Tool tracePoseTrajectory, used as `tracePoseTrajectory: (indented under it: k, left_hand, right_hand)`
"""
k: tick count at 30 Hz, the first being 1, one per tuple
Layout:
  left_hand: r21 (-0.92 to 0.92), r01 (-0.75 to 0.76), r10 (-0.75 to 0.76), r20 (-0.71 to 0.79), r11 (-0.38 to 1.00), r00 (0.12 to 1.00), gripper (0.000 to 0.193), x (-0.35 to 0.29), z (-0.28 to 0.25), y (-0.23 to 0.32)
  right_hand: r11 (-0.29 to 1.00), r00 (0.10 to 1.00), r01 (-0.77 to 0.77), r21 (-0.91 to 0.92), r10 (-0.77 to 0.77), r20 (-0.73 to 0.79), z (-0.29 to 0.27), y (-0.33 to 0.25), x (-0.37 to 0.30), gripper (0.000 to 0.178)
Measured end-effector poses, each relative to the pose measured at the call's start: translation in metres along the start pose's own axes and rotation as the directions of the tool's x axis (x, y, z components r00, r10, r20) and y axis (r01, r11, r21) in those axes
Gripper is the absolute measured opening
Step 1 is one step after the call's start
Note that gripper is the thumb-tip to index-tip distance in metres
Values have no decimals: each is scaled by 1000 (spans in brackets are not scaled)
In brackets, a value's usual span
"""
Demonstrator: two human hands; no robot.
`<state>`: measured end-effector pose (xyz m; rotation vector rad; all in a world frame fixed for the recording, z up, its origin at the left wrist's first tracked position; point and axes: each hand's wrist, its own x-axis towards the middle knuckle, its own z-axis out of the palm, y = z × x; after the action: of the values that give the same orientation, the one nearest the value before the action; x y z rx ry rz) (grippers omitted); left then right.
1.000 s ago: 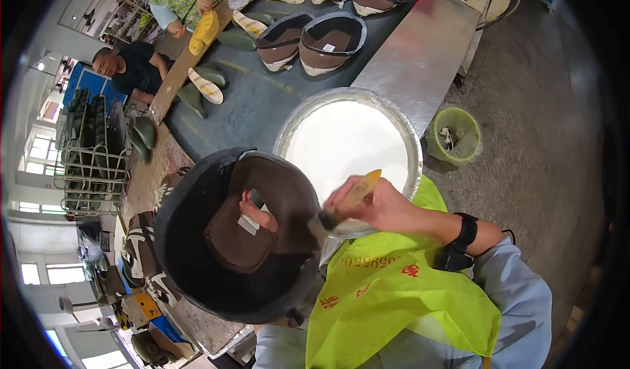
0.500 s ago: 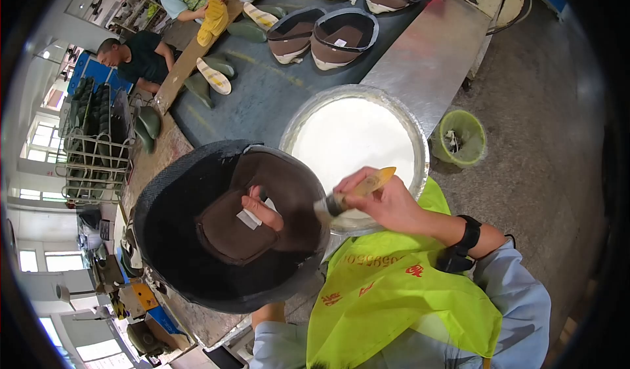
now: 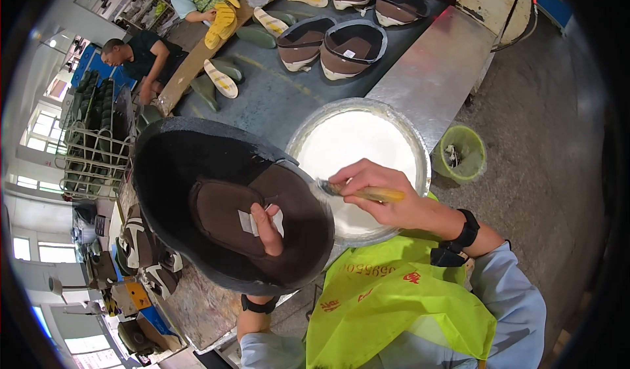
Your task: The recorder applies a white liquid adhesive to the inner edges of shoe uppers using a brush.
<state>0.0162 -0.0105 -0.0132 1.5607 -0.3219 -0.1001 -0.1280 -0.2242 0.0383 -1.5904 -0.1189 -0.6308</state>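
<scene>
A large shoe upper (image 3: 226, 213), brown in the middle with a black lining, is held up on the left, its open side facing me. My left hand (image 3: 266, 230) grips it from beneath; only a thumb or finger shows inside, beside a white label (image 3: 248, 223), and the other fingers are hidden. My right hand (image 3: 377, 192) is closed around a paintbrush (image 3: 371, 192) with a yellowish handle. The bristles lie at the upper's right rim, seemingly touching it. Behind that hand stands a wide metal basin (image 3: 293, 147) of white liquid (image 3: 357, 139).
Several shoe uppers (image 3: 351, 47) and pale soles (image 3: 220, 79) lie on the dark conveyor belt (image 3: 275, 103). A green bin (image 3: 459, 154) stands on the floor at right. Two people work at far left, near a rack (image 3: 98, 152) of dark shoe lasts. More uppers (image 3: 141, 241) lie on the bench at left.
The shoe upper has tilted, its left side rising. My right hand has turned the brush: its handle now points right instead of up, with the bristles farther up the rim.
</scene>
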Motion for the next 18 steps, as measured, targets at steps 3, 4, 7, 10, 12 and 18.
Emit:
tracePoseTrajectory:
  k: [3, 4, 7, 10, 12, 18]
  left_hand:
    - [0, 46, -46, 44, 999, 998, 43, 5, 7, -2]
    - [10, 73, -73, 43, 997, 996, 44, 6, 13, 5]
    - [36, 142, -143, 29, 989, 989, 46, 13, 25, 17]
    - [39, 212, -213, 44, 977, 976, 44, 44, 4, -20]
    - [181, 282, -303, 99, 942, 948, 50, 69, 25, -12]
    - [-361, 638, -262, 693, 680, 672, 36, 189, 24, -99]
  right_hand:
    - [991, 996, 94, -96, -94, -2, -7, -1, 8, 17]
    - [982, 989, 146, -118, -145, 22, -8, -2, 9, 17]
    - [987, 991, 127, -103, -123, 43, -2, 15, -1, 15]
    - [998, 996, -57, 20, 56, 64, 11, 24, -16, 12]
    - [971, 977, -211, 113, 211, 15, 11, 23, -20, 12]
    - [971, 949, -240, 10, 237, -208, -7, 26, 0, 10]
